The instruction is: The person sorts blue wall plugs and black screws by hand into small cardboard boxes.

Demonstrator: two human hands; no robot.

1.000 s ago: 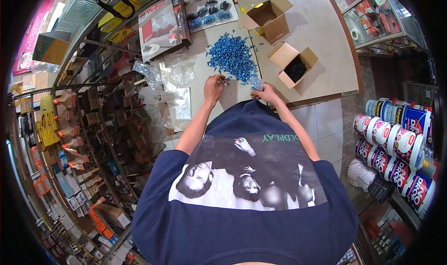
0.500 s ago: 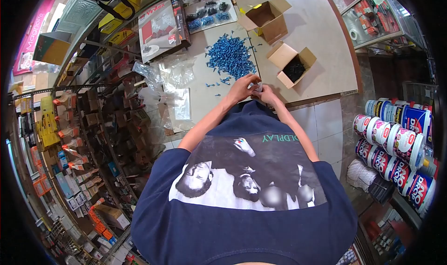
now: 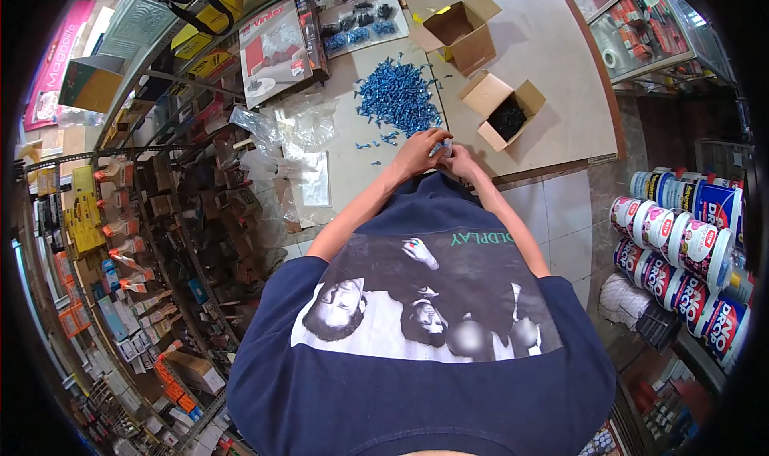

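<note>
At the table's near edge my two hands meet around a small clear plastic bag (image 3: pixel 441 147) with something blue showing in it. My left hand (image 3: pixel 416 152) is closed at the bag's left side, fingers bent over it. My right hand (image 3: pixel 460 162) pinches its right side; the fingertips are partly hidden. Just beyond them lies a large heap of small blue pieces like screws or wall plugs (image 3: pixel 398 97), with a few strays toward me. To the right, an open carton (image 3: pixel 498 142) holds small black pieces (image 3: pixel 506 120).
Another open carton (image 3: pixel 473 51) stands at the back. Filled bags of blue and black pieces lie on a white sheet (image 3: pixel 344 46) beside a Vinilex box (image 3: pixel 280 51). Crumpled clear bags (image 3: pixel 300 123) cover the left side. Paint buckets (image 3: pixel 693 248) are stacked right; loaded shelves (image 3: pixel 120 256) stand left.
The left hand has shifted slightly right over the bag, and more of the bag's blue content shows between the hands. The heap and cartons are unchanged.
</note>
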